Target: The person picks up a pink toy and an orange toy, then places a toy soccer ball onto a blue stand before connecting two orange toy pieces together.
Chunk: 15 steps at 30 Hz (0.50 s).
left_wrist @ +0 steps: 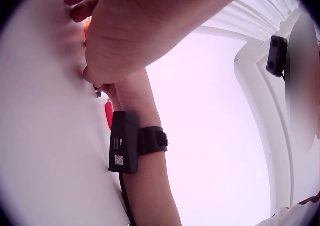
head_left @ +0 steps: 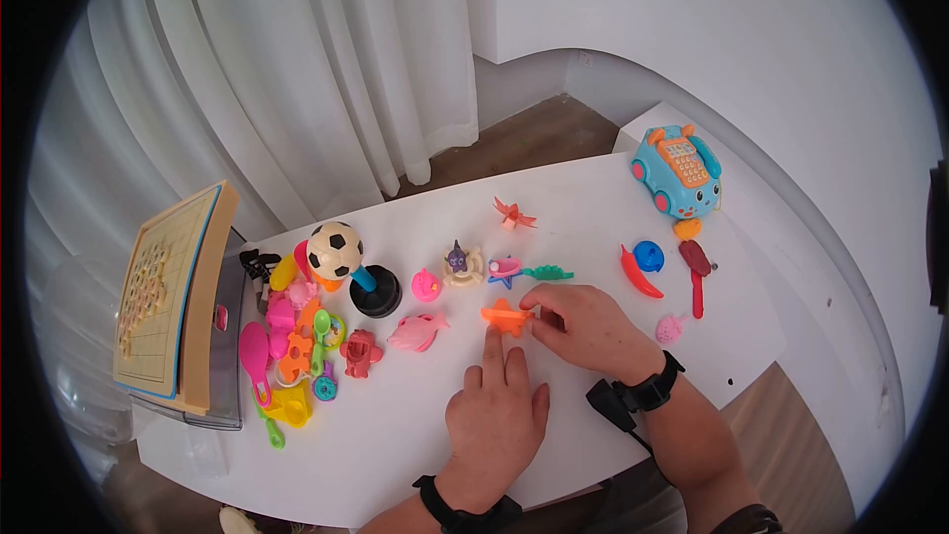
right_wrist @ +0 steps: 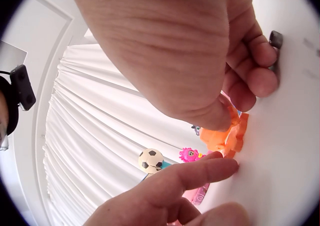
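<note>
An orange star-like toy [head_left: 505,316] lies on the white table in the head view. My left hand [head_left: 494,420] comes from below with its index finger extended to the toy's lower edge. From the right, my right hand [head_left: 593,331] pinches the toy's right end between thumb and fingers. The right wrist view shows the toy [right_wrist: 232,138] against the right thumb, with my left hand [right_wrist: 165,191] close below it and its index fingertip beside the toy. In the left wrist view my left hand [left_wrist: 120,41] hides most of the toy.
Behind stand a pink fish [head_left: 417,332], a cream ring toy [head_left: 463,265] and a red-orange toy [head_left: 512,215]. To the left are a soccer ball toy [head_left: 335,250], a pile of colourful toys and a board [head_left: 168,292]. A toy telephone [head_left: 680,173] and red chilli [head_left: 643,274] are right.
</note>
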Tool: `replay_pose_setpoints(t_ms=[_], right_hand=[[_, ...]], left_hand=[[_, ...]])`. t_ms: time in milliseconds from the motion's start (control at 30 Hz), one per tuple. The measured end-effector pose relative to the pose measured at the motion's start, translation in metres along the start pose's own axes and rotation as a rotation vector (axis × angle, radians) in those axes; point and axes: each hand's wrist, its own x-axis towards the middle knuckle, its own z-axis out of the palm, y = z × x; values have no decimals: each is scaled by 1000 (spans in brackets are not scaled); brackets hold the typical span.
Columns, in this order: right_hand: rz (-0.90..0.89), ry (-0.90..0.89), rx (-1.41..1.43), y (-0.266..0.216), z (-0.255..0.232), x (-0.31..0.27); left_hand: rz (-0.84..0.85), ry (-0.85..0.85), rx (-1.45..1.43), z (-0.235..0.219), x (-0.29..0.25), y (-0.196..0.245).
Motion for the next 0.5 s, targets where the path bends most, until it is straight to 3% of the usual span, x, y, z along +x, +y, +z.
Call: replay_pose_setpoints(t_ms=[500], right_hand=[[1,7,-10,2,3,1]], left_hand=[[2,4,2,0,0,0]])
